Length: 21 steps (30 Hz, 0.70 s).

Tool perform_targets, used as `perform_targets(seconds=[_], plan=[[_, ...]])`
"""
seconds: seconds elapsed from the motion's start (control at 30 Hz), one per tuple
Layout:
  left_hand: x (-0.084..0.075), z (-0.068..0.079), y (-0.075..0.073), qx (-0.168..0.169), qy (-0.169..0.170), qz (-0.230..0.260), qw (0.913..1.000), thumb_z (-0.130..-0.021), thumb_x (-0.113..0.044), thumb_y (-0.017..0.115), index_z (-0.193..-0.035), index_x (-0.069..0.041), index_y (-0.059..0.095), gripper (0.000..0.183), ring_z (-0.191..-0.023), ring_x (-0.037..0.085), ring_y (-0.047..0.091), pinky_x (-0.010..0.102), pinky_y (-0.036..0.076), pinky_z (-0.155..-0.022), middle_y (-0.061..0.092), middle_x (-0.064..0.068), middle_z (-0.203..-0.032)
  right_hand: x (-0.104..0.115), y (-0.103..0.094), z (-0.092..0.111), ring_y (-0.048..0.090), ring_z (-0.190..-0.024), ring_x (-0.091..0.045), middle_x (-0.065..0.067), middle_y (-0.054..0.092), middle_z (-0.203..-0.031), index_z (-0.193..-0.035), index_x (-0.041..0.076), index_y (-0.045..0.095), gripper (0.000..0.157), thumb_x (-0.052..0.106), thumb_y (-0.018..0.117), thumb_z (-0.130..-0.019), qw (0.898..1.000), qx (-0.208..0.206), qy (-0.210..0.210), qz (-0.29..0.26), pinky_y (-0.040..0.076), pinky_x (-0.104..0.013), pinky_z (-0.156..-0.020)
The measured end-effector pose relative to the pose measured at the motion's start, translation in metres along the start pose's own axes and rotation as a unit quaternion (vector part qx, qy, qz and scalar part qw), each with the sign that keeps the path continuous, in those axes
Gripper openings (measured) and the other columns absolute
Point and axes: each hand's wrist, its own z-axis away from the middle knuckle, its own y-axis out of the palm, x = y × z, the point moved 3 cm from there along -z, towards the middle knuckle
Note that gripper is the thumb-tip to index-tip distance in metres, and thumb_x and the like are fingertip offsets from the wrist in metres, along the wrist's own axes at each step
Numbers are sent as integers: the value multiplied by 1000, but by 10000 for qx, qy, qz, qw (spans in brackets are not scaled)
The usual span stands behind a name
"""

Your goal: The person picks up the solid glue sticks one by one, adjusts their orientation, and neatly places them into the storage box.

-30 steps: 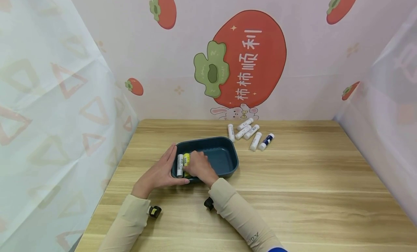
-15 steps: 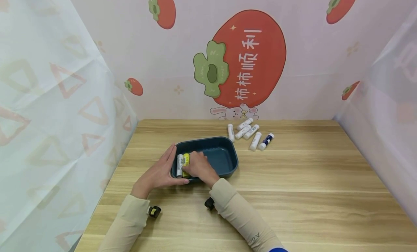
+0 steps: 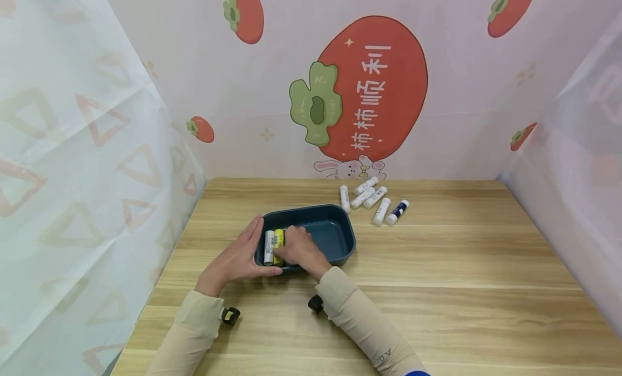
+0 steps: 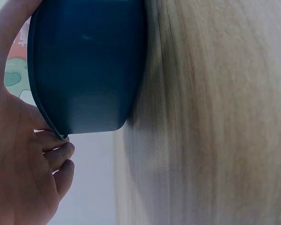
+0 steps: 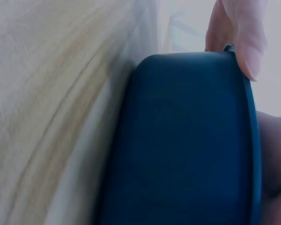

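My left hand (image 3: 238,257) holds the left end of a dark teal plastic bin (image 3: 342,257), thumb along the front rim and fingers at the back left corner. In the left wrist view its fingertips (image 4: 64,173) curl by the bin's rim. Inside the bin's left end, a white tube (image 3: 269,249) shaped like a glue stick lies beside a yellow tube (image 3: 278,241) of the same kind. My right hand (image 3: 300,249) reaches into the bin with curled fingers, its thumb against the yellow tube; the other fingertips are hidden.
Several white tubes (image 3: 363,197) lie loose behind the bin to the right, with one navy and white tube (image 3: 397,212) among them. The wooden table (image 3: 437,289) meets a printed backdrop (image 3: 461,122) at the back and draped sheets at both sides.
The yellow tube has straightened slightly to lie alongside the white one. My right forearm has shifted a little to the right; my left hand and the bin stay put.
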Motion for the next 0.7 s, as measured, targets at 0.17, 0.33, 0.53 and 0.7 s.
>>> perform_targets(seconds=[0.17,0.33,0.53,0.7], plan=[[0,0,0,-29,10,-77,10000,-78,-77,76,-169,0,3,140,-165,40,16,59,34,-127,2,18,-179,-1,-9,4,59,-65,-16,-2,61,-77,-94,6,67,29,31,80,-95,9999,85,-113,45,51,-28,-57],[0,0,0,-10,-13,-113,9999,-78,-78,76,-169,0,2,141,-165,39,14,60,33,-128,0,16,-179,-4,-29,11,50,-60,-15,0,52,-71,-81,5,69,32,32,79,-96,9997,75,-236,47,44,-27,-53],[-1,1,-1,9,-59,-198,9998,-77,-81,75,-169,-1,2,142,-165,39,14,60,32,-128,0,17,-179,-9,-55,20,66,-96,-23,-14,69,-119,-125,-1,70,46,35,78,-97,9994,-97,-315,36,62,-42,-85],[-2,0,-2,18,-44,-290,9996,-76,-82,74,-169,0,3,143,-165,39,14,59,32,-128,0,18,-179,-14,-79,27,67,-106,-26,-16,69,-128,-127,0,70,47,36,77,-97,9984,-308,-435,185,61,-45,-93]])
